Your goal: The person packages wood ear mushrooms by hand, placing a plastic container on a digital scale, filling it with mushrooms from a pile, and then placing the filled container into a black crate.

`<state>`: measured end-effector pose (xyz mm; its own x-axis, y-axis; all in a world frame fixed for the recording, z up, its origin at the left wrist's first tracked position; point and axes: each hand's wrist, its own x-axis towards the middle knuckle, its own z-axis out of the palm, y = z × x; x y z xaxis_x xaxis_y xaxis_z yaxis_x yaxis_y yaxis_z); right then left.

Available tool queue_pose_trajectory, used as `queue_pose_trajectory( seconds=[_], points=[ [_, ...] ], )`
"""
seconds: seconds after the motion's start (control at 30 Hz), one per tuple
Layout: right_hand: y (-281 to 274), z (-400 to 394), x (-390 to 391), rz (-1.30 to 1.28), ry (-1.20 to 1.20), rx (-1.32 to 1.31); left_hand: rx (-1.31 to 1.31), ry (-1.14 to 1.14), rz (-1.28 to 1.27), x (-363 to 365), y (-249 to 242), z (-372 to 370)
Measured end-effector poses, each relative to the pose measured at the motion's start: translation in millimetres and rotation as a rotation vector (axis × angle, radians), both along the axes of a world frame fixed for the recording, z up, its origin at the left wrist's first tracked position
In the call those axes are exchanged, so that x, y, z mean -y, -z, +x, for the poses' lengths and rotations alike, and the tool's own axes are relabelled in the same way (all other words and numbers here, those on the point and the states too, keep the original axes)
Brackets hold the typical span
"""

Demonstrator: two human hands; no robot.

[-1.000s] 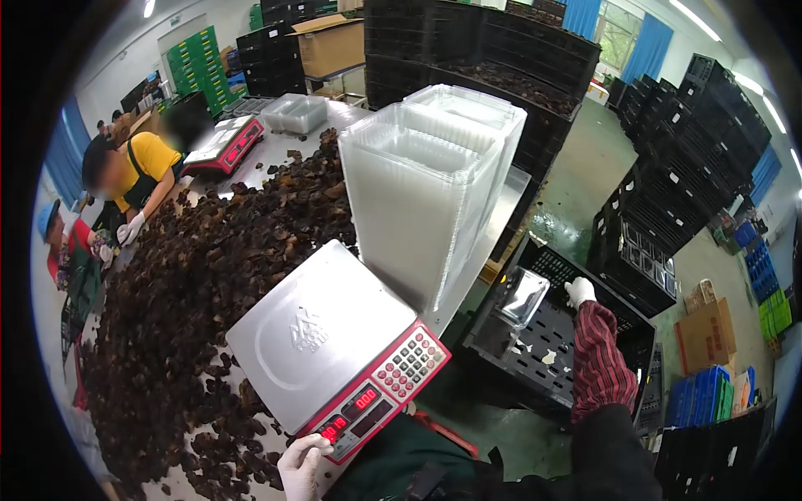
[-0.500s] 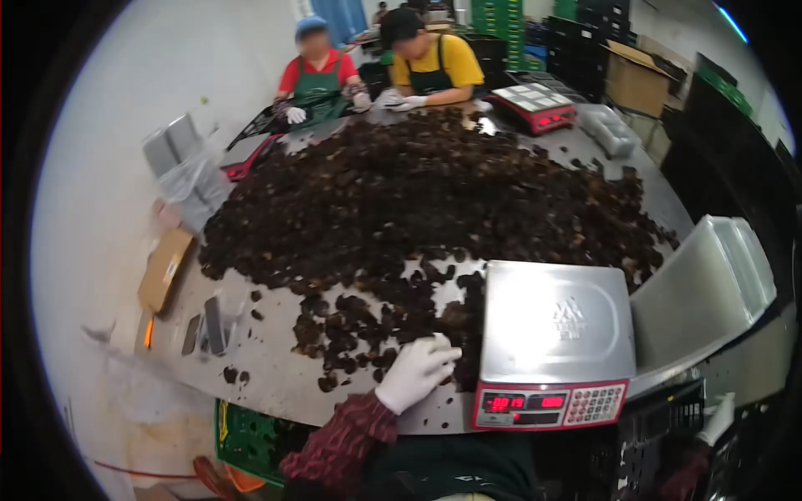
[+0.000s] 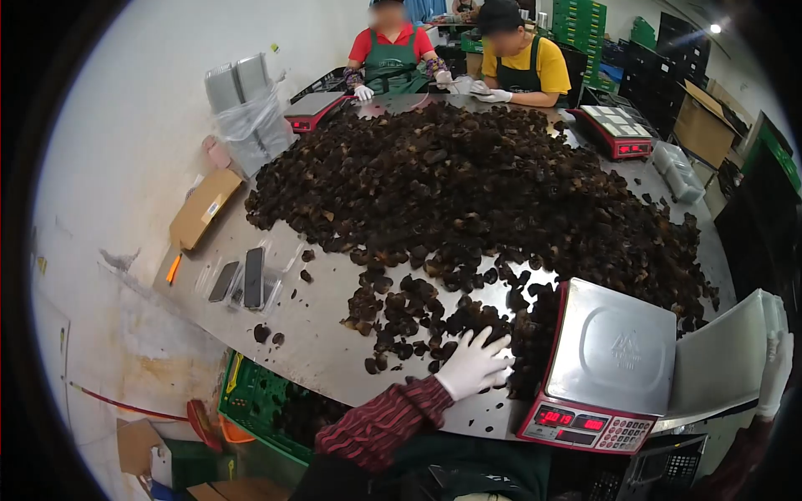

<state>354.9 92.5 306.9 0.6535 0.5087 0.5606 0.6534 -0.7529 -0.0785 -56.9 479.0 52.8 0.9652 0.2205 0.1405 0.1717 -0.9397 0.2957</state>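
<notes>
Beside dark pieces (image 3: 418,313), the left hand (image 3: 475,365) spreads wide; the right hand (image 3: 777,373), grip unclear, is at clear containers (image 3: 720,361).

On the metal table (image 3: 309,351) are placed a big heap of dark brown pieces (image 3: 468,184), three red scales (image 3: 614,346), two phones (image 3: 254,277) and clear plastic trays (image 3: 723,363).

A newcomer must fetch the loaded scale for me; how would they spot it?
Find the metal table with the dark heap. At its far right, near the person in yellow, sits a red scale. Its top carries pale packs; the near scale and far-left scale have bare plates.
</notes>
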Motion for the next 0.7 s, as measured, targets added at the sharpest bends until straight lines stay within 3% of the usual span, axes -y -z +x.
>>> queue_pose_trajectory(
  seconds=[0.07, 0.13, 0.2, 0.27, 0.33, 0.4, 0.53, 0.57, 0.6, 0.67, 0.7],
  points=[
    [8.3, 17.8, 1.5, 0.018, -0.128, -0.050, 0.093, 0.068, -0.089, -0.1, 1.2, -25.9],
    [5.3, 25.1, 2.8, -0.294, 0.069, -0.155, 0.196, 0.073, -0.147, -7.4, -3.9, -49.2],
    [7.1, 29.4, 7.7, -0.260, 0.041, -0.185, 0.324, 0.035, -0.180, -25.8, -11.8, -69.4],
    [10.7, 35.7, 14.9, -0.222, 0.018, -0.216, 0.337, -0.160, -0.118, -53.2, -27.2, -90.1],
    [19.5, 44.5, 24.7, -0.147, -0.057, -0.051, 0.333, -0.507, 0.014, -84.3, -33.6, -109.5],
    [27.4, 58.6, 33.2, -0.092, -0.031, -0.062, 0.183, -0.889, 0.062, -105.8, -13.1, -127.5],
    [4.0, 37.4, 21.8, -0.013, 0.004, -0.211, 0.081, -0.790, 0.042, -128.2, 37.3, -137.2],
    [-2.1, 35.0, 22.4, -0.030, 0.050, -0.293, 0.183, -0.800, -0.097, -128.7, 35.1, -134.4],
    [0.7, 28.4, 20.0, -0.035, 0.059, -0.292, 0.317, -0.811, -0.039, -128.5, 42.1, -132.5],
    [7.6, -24.6, -20.5, 0.576, -0.130, -0.090, 0.478, -0.811, -0.239, -128.9, 45.5, -129.6],
    [7.3, -43.6, -30.1, 0.485, 0.001, 0.183, 0.546, -0.787, -0.221, -128.2, 38.5, -126.9]
  ],
)
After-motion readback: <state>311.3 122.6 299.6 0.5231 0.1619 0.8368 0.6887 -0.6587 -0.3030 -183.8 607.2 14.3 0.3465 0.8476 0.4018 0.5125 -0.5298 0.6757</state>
